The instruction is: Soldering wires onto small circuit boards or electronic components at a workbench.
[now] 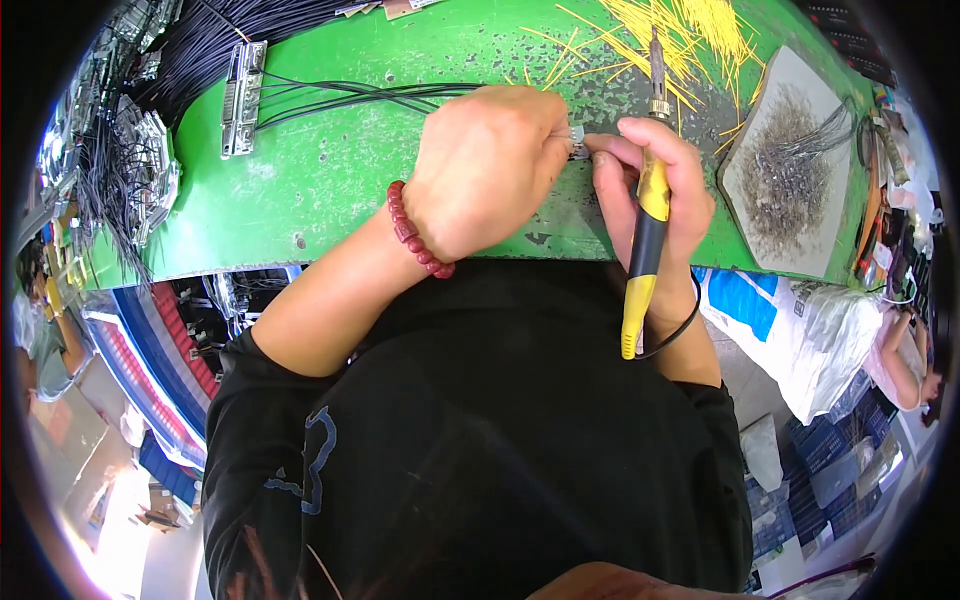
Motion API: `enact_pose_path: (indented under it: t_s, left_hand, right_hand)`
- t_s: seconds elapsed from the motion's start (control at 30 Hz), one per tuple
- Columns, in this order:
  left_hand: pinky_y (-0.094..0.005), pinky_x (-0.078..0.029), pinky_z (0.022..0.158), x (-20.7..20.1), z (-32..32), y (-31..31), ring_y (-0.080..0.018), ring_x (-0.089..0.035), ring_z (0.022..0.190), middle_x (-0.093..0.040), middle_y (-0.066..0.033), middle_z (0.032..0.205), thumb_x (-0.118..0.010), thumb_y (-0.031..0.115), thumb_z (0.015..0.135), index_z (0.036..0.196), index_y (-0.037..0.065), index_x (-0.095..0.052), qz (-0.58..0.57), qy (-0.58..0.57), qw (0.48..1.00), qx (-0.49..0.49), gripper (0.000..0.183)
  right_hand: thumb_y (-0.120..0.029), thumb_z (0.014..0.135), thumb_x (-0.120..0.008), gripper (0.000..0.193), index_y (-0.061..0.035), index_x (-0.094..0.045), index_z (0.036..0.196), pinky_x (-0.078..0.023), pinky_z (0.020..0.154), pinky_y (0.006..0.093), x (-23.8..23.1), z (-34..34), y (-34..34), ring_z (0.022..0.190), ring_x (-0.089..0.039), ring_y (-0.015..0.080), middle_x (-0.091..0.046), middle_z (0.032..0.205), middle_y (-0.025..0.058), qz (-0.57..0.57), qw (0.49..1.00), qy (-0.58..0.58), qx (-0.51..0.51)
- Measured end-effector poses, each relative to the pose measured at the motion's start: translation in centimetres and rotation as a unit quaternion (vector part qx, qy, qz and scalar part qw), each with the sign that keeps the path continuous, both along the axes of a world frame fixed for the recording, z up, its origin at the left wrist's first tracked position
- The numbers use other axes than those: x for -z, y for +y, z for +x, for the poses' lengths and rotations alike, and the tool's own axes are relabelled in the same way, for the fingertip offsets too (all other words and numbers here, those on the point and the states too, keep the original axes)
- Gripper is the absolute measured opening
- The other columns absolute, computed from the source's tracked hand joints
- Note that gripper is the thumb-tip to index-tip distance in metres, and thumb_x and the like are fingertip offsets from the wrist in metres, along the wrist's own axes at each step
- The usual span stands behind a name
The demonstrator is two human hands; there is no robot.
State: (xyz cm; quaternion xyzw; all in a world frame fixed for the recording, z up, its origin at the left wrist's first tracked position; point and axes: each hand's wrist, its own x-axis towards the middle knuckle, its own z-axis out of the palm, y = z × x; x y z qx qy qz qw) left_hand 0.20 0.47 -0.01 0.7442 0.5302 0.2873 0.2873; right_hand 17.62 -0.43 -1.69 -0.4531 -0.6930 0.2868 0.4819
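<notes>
My left hand [490, 165], wearing a red bead bracelet, is closed above the green table [330, 210]. A small silver metal connector [577, 142] pokes out from its fingertips; the rest of it is hidden. Black wires [350, 95] run leftward from behind this hand to a long metal connector strip [242, 100] lying on the table. My right hand [665, 185] is closed around a yellow and black soldering iron [648, 225], whose tip points away from me. Its thumb and index finger are near the small connector; whether they touch it I cannot tell.
Thin yellow tubes or wires [690, 35] lie scattered at the back. To the right, a grey slab [790, 165] carries dark crumbs and a tangle of thin wire. Metal parts with black wires [140, 170] are heaped at the left. A white plastic bag [810, 340] sits below the table's right edge.
</notes>
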Motion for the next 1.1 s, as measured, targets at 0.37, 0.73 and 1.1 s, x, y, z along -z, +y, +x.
enact_pose_path:
  t_s: [0.37, 0.73, 1.1]
  left_hand:
    - [-0.0388, -0.05, 0.064, 0.0, 0.0, 0.0, -0.0321, -0.062, 0.072, -0.063, -0.012, 0.077, -0.066, 0.009, 0.081, 0.08, 0.003, -0.061, 0.008, -0.001, 1.0, 0.004, 0.007]
    - [-0.0368, -0.049, 0.062, 0.3, 0.5, -0.1, -0.0295, -0.061, 0.071, -0.062, -0.0089, 0.074, -0.066, 0.006, 0.077, 0.075, 0.005, -0.06, 0.039, 0.024, 0.999, -0.014, 0.006]
    - [-0.0366, -0.049, 0.062, 0.5, 0.9, 0.2, -0.0291, -0.06, 0.072, -0.061, -0.0086, 0.074, -0.066, 0.002, 0.073, 0.071, 0.005, -0.059, 0.062, 0.037, 0.997, -0.011, 0.007]
  right_hand:
    - [0.007, 0.078, -0.068, 0.037, -0.0053, -0.06, 0.112, -0.048, 0.057, 0.023, 0.1, -0.3, 0.8, 0.066, -0.064, 0.0103, -0.064, 0.074, 0.0059, -0.06, 0.998, -0.009, -0.021]
    - [-0.014, 0.092, -0.064, 0.03, -0.0024, -0.058, 0.119, -0.044, 0.056, 0.0209, -0.2, 2.3, 0.1, 0.059, -0.054, 0.0063, -0.068, 0.075, 0.0062, -0.067, 0.993, 0.098, -0.004]
    - [-0.035, 0.089, -0.055, 0.051, 0.0126, -0.059, 0.108, -0.038, 0.055, 0.0218, 0.1, 6.0, -2.8, 0.061, -0.05, 0.0111, -0.056, 0.075, 0.0098, -0.102, 0.978, 0.176, 0.046]
